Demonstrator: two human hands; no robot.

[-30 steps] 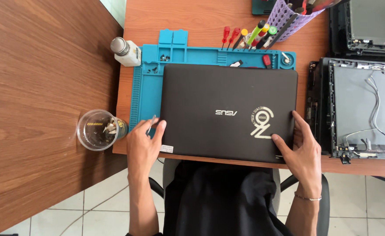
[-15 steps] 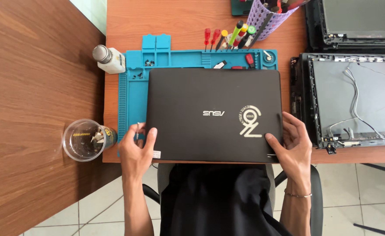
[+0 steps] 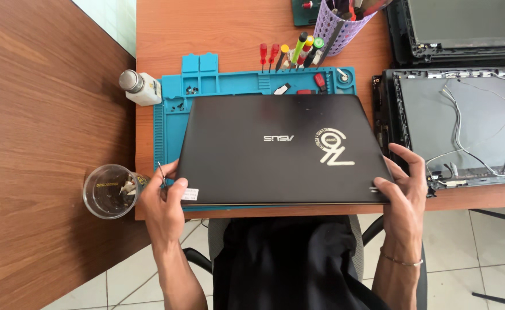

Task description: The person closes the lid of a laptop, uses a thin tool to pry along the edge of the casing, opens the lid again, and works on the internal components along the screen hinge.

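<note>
A closed dark laptop (image 3: pixel 275 149) lies on a blue repair mat (image 3: pixel 169 123) at the near edge of an orange-brown desk (image 3: pixel 218 34). My left hand (image 3: pixel 163 201) grips the laptop's near left corner, thumb on the lid. A thin metal tool sticks up between that hand's fingers. My right hand (image 3: pixel 404 192) holds the near right corner, with its fingers wrapped around the side edge. The near edge of the laptop looks slightly lifted off the mat.
A clear plastic cup (image 3: pixel 108 190) with small parts stands left of my left hand. A white bottle (image 3: pixel 139 87) sits by the mat's far left. Screwdrivers (image 3: pixel 290 54) and a purple tool holder (image 3: pixel 344 20) lie behind. An opened laptop shell (image 3: pixel 465 123) with loose wires lies to the right.
My view has shifted, so the laptop now sits lower and further right. Both hands have slid from the lid's top onto the near corners and now grip them.
</note>
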